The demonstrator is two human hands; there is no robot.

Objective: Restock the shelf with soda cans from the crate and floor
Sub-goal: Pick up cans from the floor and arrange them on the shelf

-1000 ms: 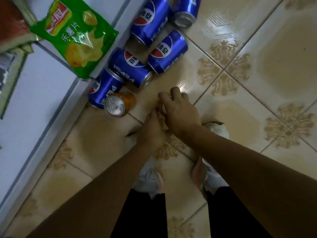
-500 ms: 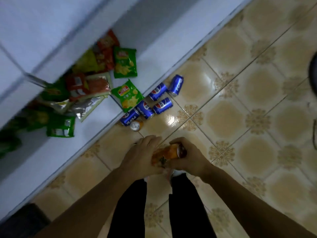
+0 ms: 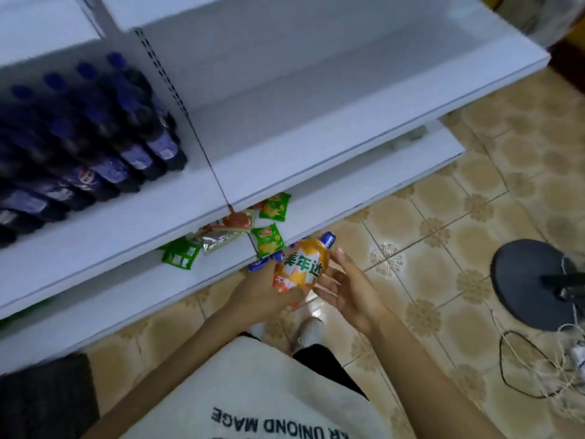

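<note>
Orange can (image 3: 300,264) lifted | patterned tile floor (image 3: 443,248) | white shelf (image 3: 316,122) ahead

A can (image 3: 300,266) sits between your left hand (image 3: 262,289) and right hand (image 3: 348,289), above the floor (image 3: 443,217), just before the bottom shelf (image 3: 348,191). Behind it, loose cans (image 3: 328,239) lie at that shelf's front edge, and snack bags (image 3: 269,237) lie on it. Bottles (image 3: 95,144) crowd the left end of the shelf above (image 3: 285,137). A stand base (image 3: 525,280) sits on the floor to your right.
</note>
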